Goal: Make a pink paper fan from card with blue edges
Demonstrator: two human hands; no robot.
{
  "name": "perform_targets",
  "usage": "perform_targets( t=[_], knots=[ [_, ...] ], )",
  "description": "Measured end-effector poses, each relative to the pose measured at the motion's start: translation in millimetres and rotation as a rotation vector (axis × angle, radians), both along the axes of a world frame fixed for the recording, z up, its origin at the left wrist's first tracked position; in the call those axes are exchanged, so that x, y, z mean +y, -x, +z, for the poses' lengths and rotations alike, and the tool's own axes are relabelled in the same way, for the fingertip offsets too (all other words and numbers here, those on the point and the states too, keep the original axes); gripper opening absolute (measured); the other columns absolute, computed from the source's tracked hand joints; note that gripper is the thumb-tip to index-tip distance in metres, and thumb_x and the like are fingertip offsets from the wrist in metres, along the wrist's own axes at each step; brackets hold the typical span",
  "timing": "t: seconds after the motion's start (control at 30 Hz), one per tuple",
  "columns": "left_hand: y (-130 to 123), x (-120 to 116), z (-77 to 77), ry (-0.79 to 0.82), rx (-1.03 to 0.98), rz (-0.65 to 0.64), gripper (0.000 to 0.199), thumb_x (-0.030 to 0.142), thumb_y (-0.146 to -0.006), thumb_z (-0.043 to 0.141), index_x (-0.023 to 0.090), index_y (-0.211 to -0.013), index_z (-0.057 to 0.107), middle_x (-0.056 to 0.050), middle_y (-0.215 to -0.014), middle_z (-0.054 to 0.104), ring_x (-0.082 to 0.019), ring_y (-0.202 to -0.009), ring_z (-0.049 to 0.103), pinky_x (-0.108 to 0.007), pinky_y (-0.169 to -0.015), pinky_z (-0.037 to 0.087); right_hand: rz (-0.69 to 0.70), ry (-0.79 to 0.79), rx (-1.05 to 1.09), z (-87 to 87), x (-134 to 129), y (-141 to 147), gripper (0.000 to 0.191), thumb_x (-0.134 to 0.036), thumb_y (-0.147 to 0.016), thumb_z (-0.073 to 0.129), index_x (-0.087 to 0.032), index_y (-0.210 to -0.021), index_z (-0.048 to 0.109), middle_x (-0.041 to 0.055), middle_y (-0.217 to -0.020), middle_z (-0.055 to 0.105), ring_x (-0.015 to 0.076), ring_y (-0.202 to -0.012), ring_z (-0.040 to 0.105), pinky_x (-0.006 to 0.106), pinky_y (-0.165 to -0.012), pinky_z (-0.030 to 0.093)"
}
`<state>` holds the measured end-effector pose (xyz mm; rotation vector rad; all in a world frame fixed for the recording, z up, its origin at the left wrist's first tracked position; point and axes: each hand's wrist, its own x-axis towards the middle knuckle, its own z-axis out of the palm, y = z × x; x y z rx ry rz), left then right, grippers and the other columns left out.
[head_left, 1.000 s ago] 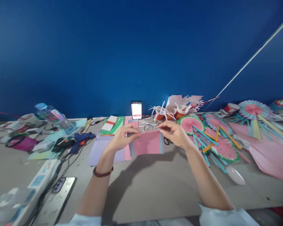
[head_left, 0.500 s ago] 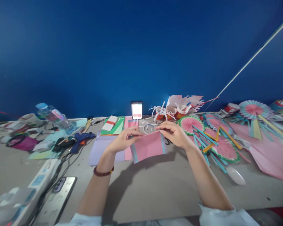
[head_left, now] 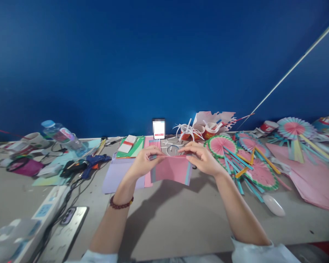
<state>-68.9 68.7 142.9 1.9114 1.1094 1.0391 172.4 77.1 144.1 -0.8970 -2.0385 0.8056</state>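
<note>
A sheet of pink paper [head_left: 171, 171] with light blue strips along its two side edges is held up above the grey table. My left hand [head_left: 147, 160] pinches its upper left corner between thumb and fingers. At the upper right corner, my right hand [head_left: 201, 157] grips it the same way. The sheet's top edge looks folded over in a narrow band, and its lower part hangs toward me, slightly curved. Behind it lie a roll of clear tape [head_left: 173, 149] and a purple sheet [head_left: 123, 174] to the left.
A blue glue gun [head_left: 94, 164], a phone [head_left: 68, 233] and a power strip [head_left: 48, 210] with cables are on the left. Finished paper fans [head_left: 221, 145] and a white spoon-shaped piece [head_left: 274, 205] lie on the right. A lit phone [head_left: 159, 129] leans against the blue wall.
The sheet's upper edge has levelled out and its lower edge has risen a little. Both hands keep their pinch, with the right fingers shifted slightly along the top edge.
</note>
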Motion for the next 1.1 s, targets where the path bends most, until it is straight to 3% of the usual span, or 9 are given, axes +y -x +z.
perform_targets(
  t=[0.23, 0.4, 0.7, 0.93, 1.1],
  knots=[
    [-7.0, -2.1, -1.7, 0.003, -0.032, -0.037, 0.02, 0.036, -0.08, 0.067, 0.018, -0.081, 0.074, -0.006, -0.077, 0.067, -0.017, -0.074, 0.06, -0.028, -0.067, 0.047, -0.011, 0.009, 0.01, -6.2, -2.8, 9.9, 0.016, -0.026, -0.085, 0.058, -0.02, -0.09, 0.072, 0.0035, -0.082, 0.061, 0.0137, -0.071, 0.056, 0.027, -0.062, 0.043],
    [-1.8, 2.2, -6.9, 0.111, -0.15, 0.071, 0.031, 0.039, -0.071, 0.075, 0.019, -0.095, 0.074, -0.008, -0.092, 0.072, -0.021, -0.087, 0.064, -0.029, -0.077, 0.051, -0.087, -0.001, 0.072, -9.9, 0.5, 11.9, 0.013, -0.026, -0.082, 0.061, -0.02, -0.082, 0.072, 0.0035, -0.078, 0.062, 0.0149, -0.071, 0.056, 0.029, -0.065, 0.044],
    [2.0, 7.4, -7.4, 0.278, -0.396, 0.159, 0.035, 0.038, -0.059, 0.082, 0.017, -0.086, 0.075, -0.006, -0.082, 0.073, -0.015, -0.069, 0.064, -0.022, -0.06, 0.05, -0.135, 0.033, 0.104, -12.3, 3.6, 12.7, 0.014, -0.03, -0.081, 0.061, -0.02, -0.08, 0.071, 0.0046, -0.081, 0.065, 0.0172, -0.077, 0.058, 0.031, -0.071, 0.046],
    [2.1, 10.3, -9.4, 0.319, -0.489, 0.192, 0.034, 0.036, -0.055, 0.085, 0.018, -0.083, 0.076, -0.004, -0.072, 0.073, -0.016, -0.068, 0.067, -0.024, -0.064, 0.052, -0.115, 0.226, 0.109, -22.5, 12.3, 10.4, 0.022, -0.039, -0.076, 0.068, -0.019, -0.081, 0.074, 0.0028, -0.077, 0.065, 0.0159, -0.072, 0.058, 0.029, -0.066, 0.045],
    [3.6, 14.9, -12.4, 0.321, -0.524, 0.285, 0.039, 0.039, -0.05, 0.087, 0.017, -0.08, 0.076, -0.004, -0.07, 0.072, -0.014, -0.064, 0.065, -0.023, -0.06, 0.051, -0.059, 0.405, 0.18, -21.8, 11.6, 8.1, 0.034, -0.042, -0.07, 0.073, -0.019, -0.094, 0.072, 0.0057, -0.093, 0.071, 0.0186, -0.083, 0.063, 0.03, -0.073, 0.05]
  ],
)
